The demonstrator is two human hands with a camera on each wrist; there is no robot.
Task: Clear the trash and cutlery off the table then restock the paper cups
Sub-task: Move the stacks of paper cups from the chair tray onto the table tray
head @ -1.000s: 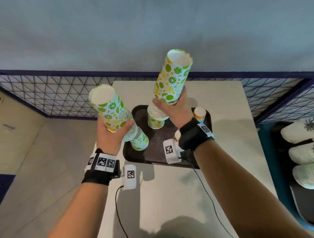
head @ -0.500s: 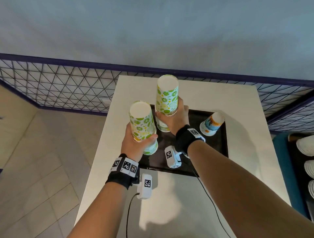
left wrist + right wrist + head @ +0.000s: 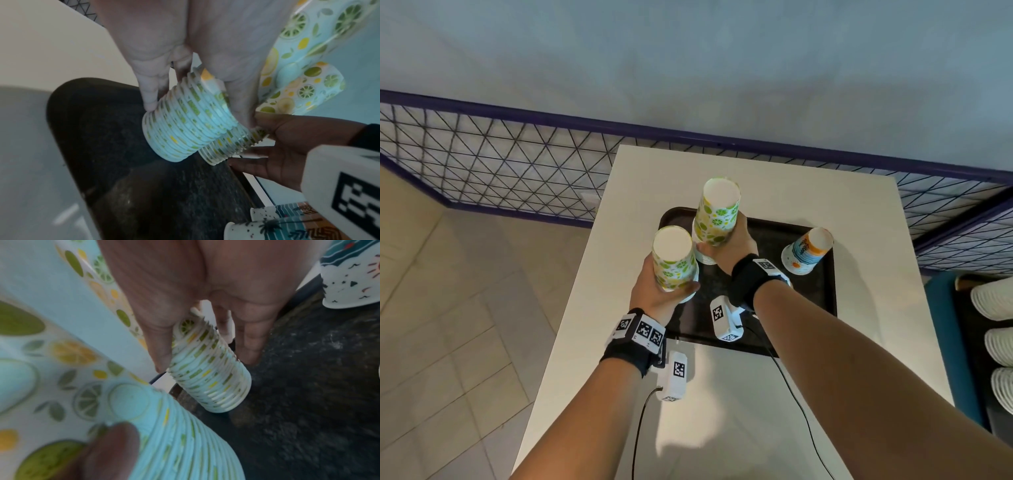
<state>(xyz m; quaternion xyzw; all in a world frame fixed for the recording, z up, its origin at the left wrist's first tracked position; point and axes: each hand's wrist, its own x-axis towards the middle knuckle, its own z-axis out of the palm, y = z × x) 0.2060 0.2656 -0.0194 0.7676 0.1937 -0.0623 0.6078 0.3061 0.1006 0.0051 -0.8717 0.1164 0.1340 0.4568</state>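
Observation:
Two upside-down stacks of lemon-and-lime paper cups stand upright over the black tray point(image 3: 808, 308). My left hand point(image 3: 661, 294) grips the left stack point(image 3: 674, 263) near its lower rims point(image 3: 185, 129). My right hand point(image 3: 736, 246) grips the taller right stack point(image 3: 717, 216), fingers curled round its rims point(image 3: 211, 378). Both stacks' bottoms sit at the tray surface point(image 3: 308, 402); I cannot tell whether they touch it. The left stack point(image 3: 82, 402) fills the lower left of the right wrist view.
A short stack of blue-and-orange patterned cups point(image 3: 806, 251) stands upside down on the tray's right side. The tray lies on a white table point(image 3: 756, 394) against a wire-mesh fence point(image 3: 517, 164). White plates point(image 3: 993, 298) lie on a teal surface at the right.
Both hands have brought their cup stacks down from a raised, tilted hold to upright at the tray. The stacks are now closer together.

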